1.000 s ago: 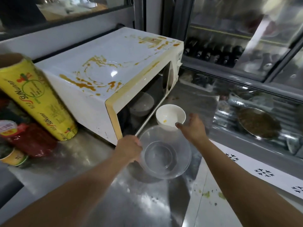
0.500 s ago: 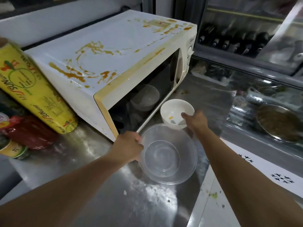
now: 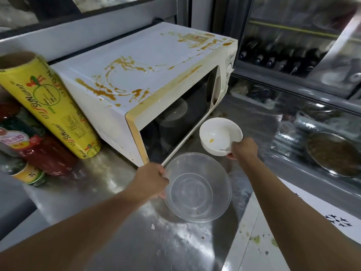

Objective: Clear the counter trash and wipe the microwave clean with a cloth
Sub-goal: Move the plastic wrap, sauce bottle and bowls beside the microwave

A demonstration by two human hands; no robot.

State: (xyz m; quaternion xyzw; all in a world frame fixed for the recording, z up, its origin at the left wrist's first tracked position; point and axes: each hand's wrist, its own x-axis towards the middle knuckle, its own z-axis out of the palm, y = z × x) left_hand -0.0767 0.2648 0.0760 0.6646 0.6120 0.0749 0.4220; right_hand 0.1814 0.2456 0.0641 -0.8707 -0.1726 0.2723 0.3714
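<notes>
Now gripping white bowl [image 3: 220, 137] with right hand [image 3: 244, 148] (newly closed), left hand [image 3: 150, 181] pinching clear bowl [image 3: 197, 187], lower centre; clearing starting.

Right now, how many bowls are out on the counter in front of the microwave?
2. A clear plastic bowl gripped by the left hand, and a smaller white bowl held by the right hand. More may sit hidden inside the microwave.

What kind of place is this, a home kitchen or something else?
Probably a small restaurant or shop kitchen, not a home. The stained white microwave stands on a stainless steel counter, a glass-fronted display fridge with dark bottles is beside it, and a large yellow roll of cling wrap leans nearby.
</notes>
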